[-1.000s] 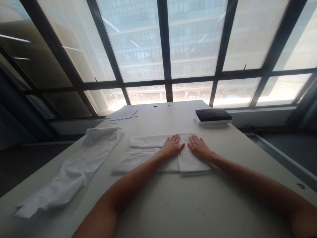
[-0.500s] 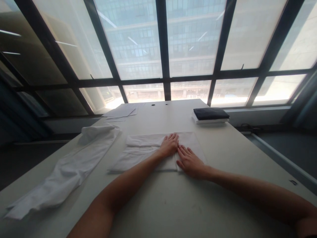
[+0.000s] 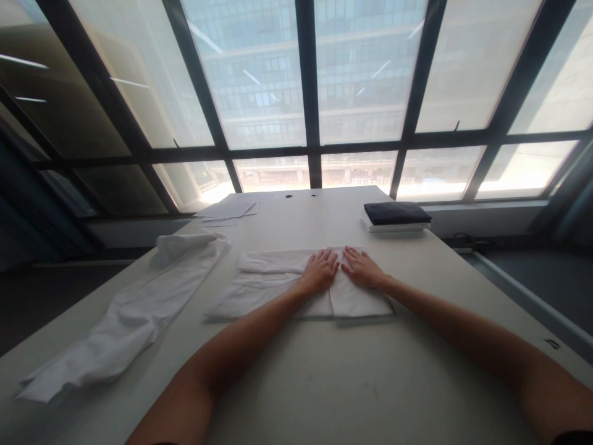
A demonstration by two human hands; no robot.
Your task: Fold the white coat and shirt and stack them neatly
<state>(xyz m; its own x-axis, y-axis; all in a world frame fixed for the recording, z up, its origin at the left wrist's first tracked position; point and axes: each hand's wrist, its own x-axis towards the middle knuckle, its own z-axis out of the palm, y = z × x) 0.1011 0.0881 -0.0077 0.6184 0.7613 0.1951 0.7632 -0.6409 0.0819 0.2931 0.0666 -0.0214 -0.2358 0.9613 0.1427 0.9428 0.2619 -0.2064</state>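
Observation:
A folded white cloth garment (image 3: 269, 295) lies on the white table (image 3: 296, 383) in front of me, its right side doubled over in a flap. My left hand (image 3: 320, 271) rests flat on it near the flap's inner edge, fingers stretched out. Just to the right, my right hand (image 3: 362, 268) lies palm down on the flap's far part, fingers extended. The two hands are close together, and neither grips anything. Cloth under the palms is hidden.
At the left lies a loose, wrinkled white garment (image 3: 134, 315). Paper sheets (image 3: 227, 210) sit at the table's far left. A folded dark cloth (image 3: 397, 213) tops folded white cloth (image 3: 396, 227) at the far right. Large windows (image 3: 361, 74) stand behind.
My right hand has slid away from me, from the flap's near middle to its far edge, uncovering the near right corner. My left hand has hardly moved on the cloth.

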